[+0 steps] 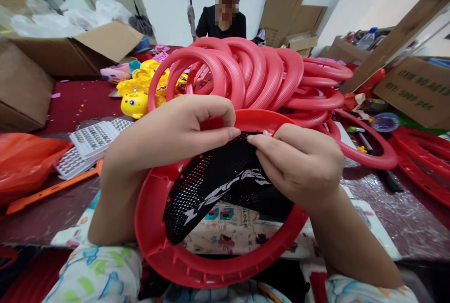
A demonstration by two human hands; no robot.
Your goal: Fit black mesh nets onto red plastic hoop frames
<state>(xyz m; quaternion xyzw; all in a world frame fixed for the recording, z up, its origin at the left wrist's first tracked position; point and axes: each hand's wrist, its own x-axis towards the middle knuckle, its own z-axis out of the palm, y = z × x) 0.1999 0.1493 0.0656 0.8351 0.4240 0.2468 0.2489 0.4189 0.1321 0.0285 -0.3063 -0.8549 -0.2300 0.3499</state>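
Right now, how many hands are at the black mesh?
2: the left hand, at the top edge of the mesh, and the right hand, just right of it. No other shows there.

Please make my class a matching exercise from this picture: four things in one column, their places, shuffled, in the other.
Things
1. Black perforated mesh fabric
2. Pink ribbed plastic rings
3. Shiny orange plastic bag
4. Brown cardboard box with printed lettering "5000 pcs"

Places
A. At the picture's right edge
B. Heaped beyond the two hands
C. At the fingertips of the left hand and right hand
D. At the picture's left edge

Pairs: 1-C, 2-B, 3-D, 4-A
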